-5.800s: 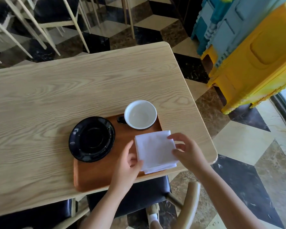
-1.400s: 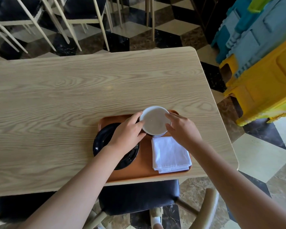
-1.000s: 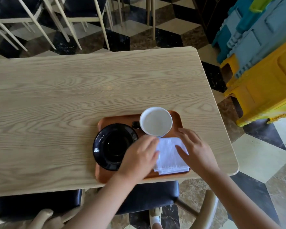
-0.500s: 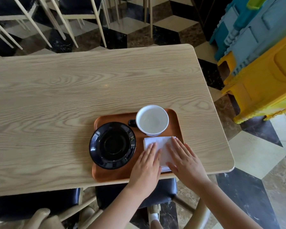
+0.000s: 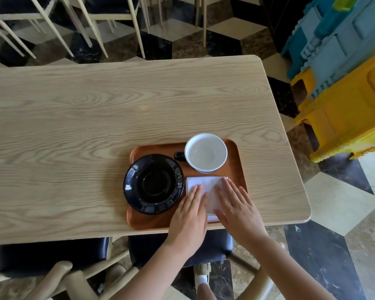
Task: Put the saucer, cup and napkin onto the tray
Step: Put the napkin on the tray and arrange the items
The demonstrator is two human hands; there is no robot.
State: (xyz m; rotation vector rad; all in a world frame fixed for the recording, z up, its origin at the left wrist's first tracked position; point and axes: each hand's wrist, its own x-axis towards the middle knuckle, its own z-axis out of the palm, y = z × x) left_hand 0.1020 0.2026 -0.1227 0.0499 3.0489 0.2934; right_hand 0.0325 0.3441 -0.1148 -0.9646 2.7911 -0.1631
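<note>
Both hands lie flat, palms down, on the napkin (image 5: 206,192). The left hand (image 5: 189,217) covers its left half and the right hand (image 5: 236,210) its right half. The fingers of each are extended and close together, pressing rather than gripping; neither hand is clamped on anything.

The napkin is a folded white square on the tray (image 5: 152,223), with its far edge showing beyond the fingertips and its near edge showing in the gap between the two hands. Just left of the left hand, the black saucer (image 5: 153,184) sits on the tray, its left rim overhanging the tray edge above the counter (image 5: 74,118). Directly beyond the fingertips of both hands stands the white cup (image 5: 206,153), upright and empty, its dark handle pointing left toward the saucer. All three items appear to be on the tray, so the task looks essentially complete; the step in hand appears to be smoothing the napkin.

Risks from this position:
- The tray's near edge lies at the counter's near edge, under the wrists. A downward or backward drag of the palms could pull the tray toward the person and off the counter.
- Fingers sliding forward could nudge the cup base, which stands just beyond the napkin.
- A sideways sweep of the left hand could knock the overhanging saucer off the tray rim.
- Lifting the palms quickly could unsettle the folded layers.
</note>
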